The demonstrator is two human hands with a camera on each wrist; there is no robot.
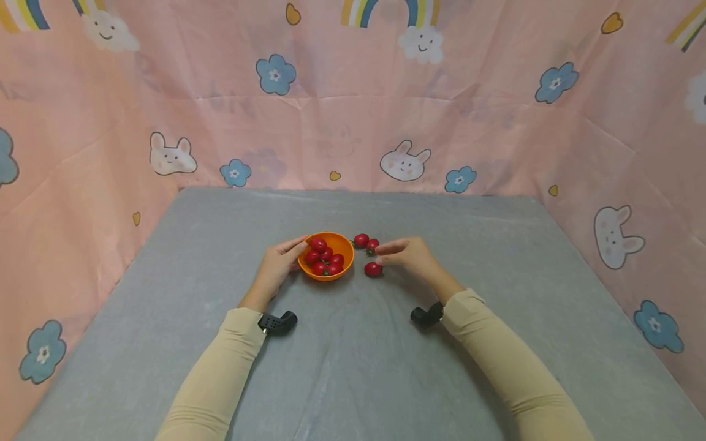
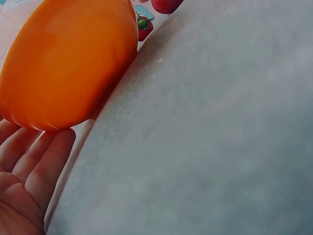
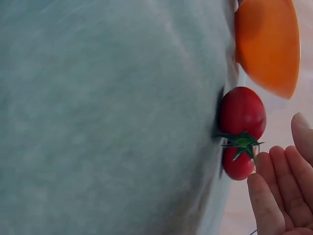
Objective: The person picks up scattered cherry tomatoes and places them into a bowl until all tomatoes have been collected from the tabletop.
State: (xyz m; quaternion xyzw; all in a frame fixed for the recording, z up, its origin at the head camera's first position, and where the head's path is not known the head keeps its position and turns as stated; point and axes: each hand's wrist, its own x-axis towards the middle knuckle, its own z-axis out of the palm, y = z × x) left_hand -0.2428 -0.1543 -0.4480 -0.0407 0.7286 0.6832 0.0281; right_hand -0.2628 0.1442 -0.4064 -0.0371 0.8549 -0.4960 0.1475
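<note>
An orange bowl (image 1: 350,260) with several red cherry tomatoes (image 1: 318,245) in it stands on the grey cloth. My left hand (image 1: 276,269) holds its left side, thumb at the rim; in the left wrist view the fingers (image 2: 36,161) lie against the outer wall. To the right of the bowl, my right hand (image 1: 410,257) hovers with thumb and fingers apart and nothing between them. Just left of its fingertips lies a loose cherry tomato (image 1: 372,269). Two more, one at the left (image 1: 361,241) and one at the right (image 1: 372,244), lie slightly behind. A green-topped tomato (image 3: 242,112) shows near the right fingers.
Grey cloth (image 1: 342,367) covers the table. A pink curtain (image 1: 342,122) with rabbits, flowers and rainbows hangs around its back and sides. Each wrist wears a black camera, one on the left (image 1: 278,323) and one on the right (image 1: 427,316).
</note>
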